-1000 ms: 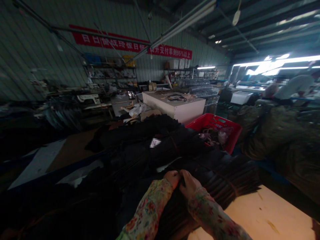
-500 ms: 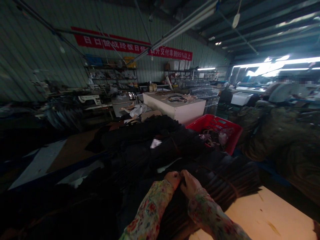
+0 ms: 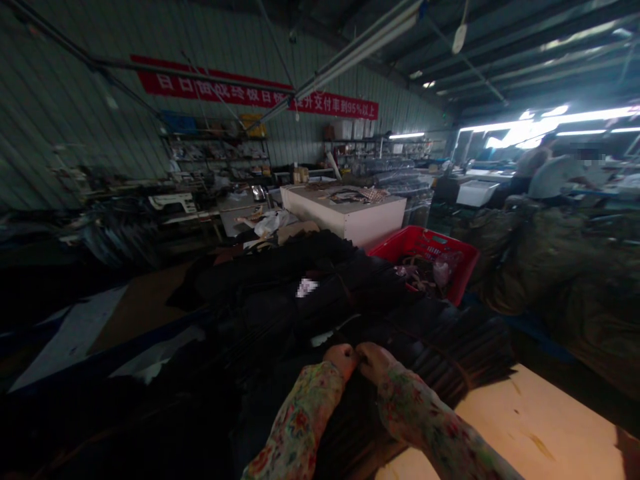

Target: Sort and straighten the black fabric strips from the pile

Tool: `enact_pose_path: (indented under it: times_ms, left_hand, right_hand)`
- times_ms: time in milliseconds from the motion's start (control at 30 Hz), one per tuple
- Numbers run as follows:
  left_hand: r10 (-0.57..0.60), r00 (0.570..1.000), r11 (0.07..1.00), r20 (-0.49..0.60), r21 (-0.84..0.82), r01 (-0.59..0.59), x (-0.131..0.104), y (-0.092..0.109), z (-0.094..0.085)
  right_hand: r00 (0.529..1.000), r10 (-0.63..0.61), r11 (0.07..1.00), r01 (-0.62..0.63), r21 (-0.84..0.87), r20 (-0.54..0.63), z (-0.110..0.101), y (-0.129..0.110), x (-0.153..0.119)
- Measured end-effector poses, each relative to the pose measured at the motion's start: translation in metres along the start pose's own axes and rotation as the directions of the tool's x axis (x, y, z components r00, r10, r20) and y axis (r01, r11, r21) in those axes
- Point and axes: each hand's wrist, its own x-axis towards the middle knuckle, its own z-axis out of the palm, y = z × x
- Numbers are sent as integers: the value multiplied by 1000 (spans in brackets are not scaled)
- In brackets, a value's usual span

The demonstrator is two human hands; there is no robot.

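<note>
Left hand (image 3: pixel 341 359) and right hand (image 3: pixel 374 358) together, knuckles nearly touching, fingers curled on something small at the top of the bundle of dark fabric (image 3: pixel 440 357); too dim to tell whether a tie or the cloth itself is pinched.

Largest first: beyond the hands, piled black cloth (image 3: pixel 295 280). Far right of them, olive heaps of fabric (image 3: pixel 560 267). Ahead and right, red crate (image 3: pixel 430 257), with a white cabinet (image 3: pixel 350 213) further back. Just right of the right sleeve, bare wooden tabletop (image 3: pixel 540 427).

Best handled with both grips kept close, bundle pressed down against the table, pull kept short and even to avoid loosening the stack.
</note>
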Motion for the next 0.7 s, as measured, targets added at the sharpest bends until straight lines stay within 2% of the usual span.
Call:
enact_pose_path:
  times_ms: [100,333,433,533,600,667,700]
  left_hand:
    - [7,1000,997,6,72,-7,-2,5,-3]
    - [34,999,976,-2,216,-33,0,10,-11]
    - [86,996,971,1,223,-85,0,10,-15]
    - [204,979,965,18,165,-204,-1,8,-23]
    - [274,960,958,-64,109,-266,-3,5,-31]
    - [290,944,957,-158,81,-280,-8,2,-36]
    - [290,943,957,-162,80,-280,-11,0,-37]
  right_hand:
    - [1000,6,1000,-6,-16,19,-2,-3,0]
    - [993,109,993,-107,-45,43,-5,-10,4]
    - [991,119,993,-118,-18,61,-11,-12,3]
    - [987,141,989,-143,26,81,-14,-11,2]
    - [980,168,983,-174,55,105,-13,-7,3]
    - [970,194,974,-207,87,145,-11,-1,6]
    - [964,206,969,-225,103,169,-11,2,8]
